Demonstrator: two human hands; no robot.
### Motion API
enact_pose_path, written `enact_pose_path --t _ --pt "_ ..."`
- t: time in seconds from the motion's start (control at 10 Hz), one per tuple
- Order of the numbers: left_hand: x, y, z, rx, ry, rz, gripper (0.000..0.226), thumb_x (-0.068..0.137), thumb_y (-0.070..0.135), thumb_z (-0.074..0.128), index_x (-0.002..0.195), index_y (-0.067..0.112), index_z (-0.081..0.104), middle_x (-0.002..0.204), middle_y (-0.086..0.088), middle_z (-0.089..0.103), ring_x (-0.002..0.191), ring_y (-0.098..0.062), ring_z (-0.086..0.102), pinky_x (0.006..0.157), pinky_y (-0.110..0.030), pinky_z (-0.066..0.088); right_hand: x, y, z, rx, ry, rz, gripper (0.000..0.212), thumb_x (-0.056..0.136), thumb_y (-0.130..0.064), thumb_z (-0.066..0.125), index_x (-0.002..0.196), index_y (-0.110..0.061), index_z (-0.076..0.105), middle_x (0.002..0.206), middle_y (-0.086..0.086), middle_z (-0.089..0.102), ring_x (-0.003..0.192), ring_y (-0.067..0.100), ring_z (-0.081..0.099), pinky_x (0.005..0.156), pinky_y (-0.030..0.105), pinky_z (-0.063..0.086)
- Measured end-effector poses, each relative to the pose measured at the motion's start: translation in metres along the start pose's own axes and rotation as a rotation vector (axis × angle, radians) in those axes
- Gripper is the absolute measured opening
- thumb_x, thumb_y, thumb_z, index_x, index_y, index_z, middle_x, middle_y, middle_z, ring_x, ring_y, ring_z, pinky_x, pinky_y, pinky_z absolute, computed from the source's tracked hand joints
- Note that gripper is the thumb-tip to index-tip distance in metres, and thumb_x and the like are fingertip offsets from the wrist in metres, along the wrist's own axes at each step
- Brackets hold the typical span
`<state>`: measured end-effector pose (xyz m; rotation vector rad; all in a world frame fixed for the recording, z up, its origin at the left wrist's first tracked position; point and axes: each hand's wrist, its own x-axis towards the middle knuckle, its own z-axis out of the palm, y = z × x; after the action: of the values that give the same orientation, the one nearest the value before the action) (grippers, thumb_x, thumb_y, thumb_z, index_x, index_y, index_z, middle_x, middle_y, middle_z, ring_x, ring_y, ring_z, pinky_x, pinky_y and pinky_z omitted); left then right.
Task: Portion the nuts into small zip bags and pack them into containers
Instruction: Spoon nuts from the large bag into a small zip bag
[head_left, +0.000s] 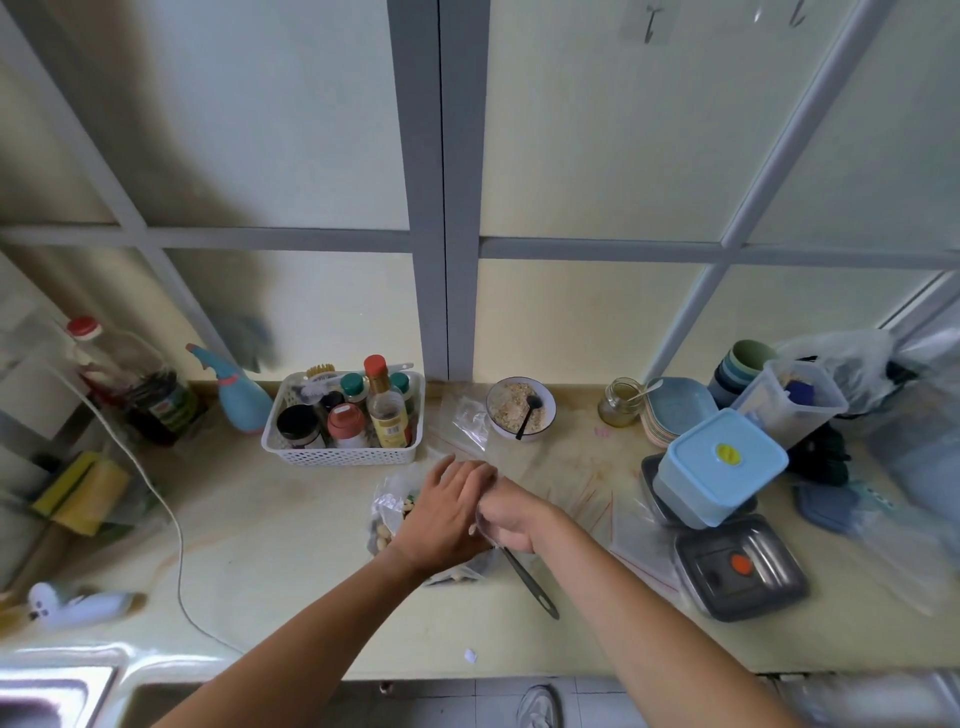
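The left hand (447, 512) hides most of the nut bag (387, 512).

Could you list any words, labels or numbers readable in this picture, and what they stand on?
None can be read.
Sauce bottle in the basket: yellow label, text blurred.
Big oil bottle: label blurred.
Dark jar: label too small.
Blue box: yellow sticker, no legible text.

Both arms are bare all the way from the bottom of the frame up to the fingers, so no sleeves, no gloves. Can't spot a watch, ring or band on the left hand (445, 512) or the right hand (506, 519) either. Way down behind the fingers, at floor level, there's a light grey-white sneaker (539, 707) with a rounded toe, partly cut off.
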<state>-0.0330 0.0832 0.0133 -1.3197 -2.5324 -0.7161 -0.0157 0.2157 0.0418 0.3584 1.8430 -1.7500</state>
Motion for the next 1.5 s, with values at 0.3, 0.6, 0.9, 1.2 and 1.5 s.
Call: enact_pose_path --t 0.3,0.6,0.9,1.2,1.5 --pt "-0.007 -0.006 0.003 -0.08 -0.081 -0.049 0.079 0.08 0.067 0.068 0.137 0.019 0.044 0.127 -0.002 0.059 0.114 -0.019 0.057 0.105 -0.036 0.044 -0.003 -0.004 -0.007 -0.024 -0.087 0.09 0.037 0.102 0.013 0.033 0.087 -0.018 0.048 0.084 0.002 0.048 0.058 0.001 0.06 0.057 0.012 0.05" --pt "-0.032 -0.036 -0.005 -0.244 -0.351 -0.551 0.069 0.073 0.047 0.081 0.126 0.03 0.041 0.119 0.002 0.066 0.104 -0.021 0.063 0.086 -0.036 0.054 -0.013 -0.006 -0.034 0.065 0.437 -0.034 0.032 0.097 0.003 0.041 0.088 0.0 0.072 0.084 0.018 0.075 0.073 0.025 0.072 0.065 0.031 0.058" --pt "-0.044 -0.025 0.002 -0.055 -0.728 -0.385 0.074 0.082 0.038 0.075 0.145 0.02 0.043 0.144 -0.004 0.05 0.132 -0.024 0.045 0.107 -0.033 0.039 0.002 0.148 -0.026 -0.866 0.438 0.233 0.045 0.094 -0.012 0.06 0.137 -0.018 0.05 0.135 0.005 0.053 0.126 0.026 0.053 0.101 0.032 0.049" --pt "-0.047 -0.012 0.026 -0.114 -0.711 -0.546 0.084 0.079 0.059 0.069 0.149 0.021 0.043 0.149 -0.006 0.042 0.139 -0.027 0.033 0.116 -0.036 0.029 0.0 0.15 -0.024 -1.241 0.409 0.127 0.038 0.102 -0.003 0.039 0.136 -0.017 0.049 0.132 0.007 0.056 0.116 0.027 0.063 0.094 0.037 0.051" --pt "-0.021 -0.026 0.024 -0.523 -0.357 -0.908 0.052 0.069 0.056 0.069 0.108 0.022 0.069 0.105 0.003 0.071 0.099 -0.015 0.065 0.095 -0.04 0.054 -0.005 0.094 -0.052 -0.973 0.561 -0.067 0.023 0.105 -0.017 0.04 0.124 -0.012 0.052 0.106 0.01 0.069 0.095 0.03 0.068 0.072 0.037 0.05"
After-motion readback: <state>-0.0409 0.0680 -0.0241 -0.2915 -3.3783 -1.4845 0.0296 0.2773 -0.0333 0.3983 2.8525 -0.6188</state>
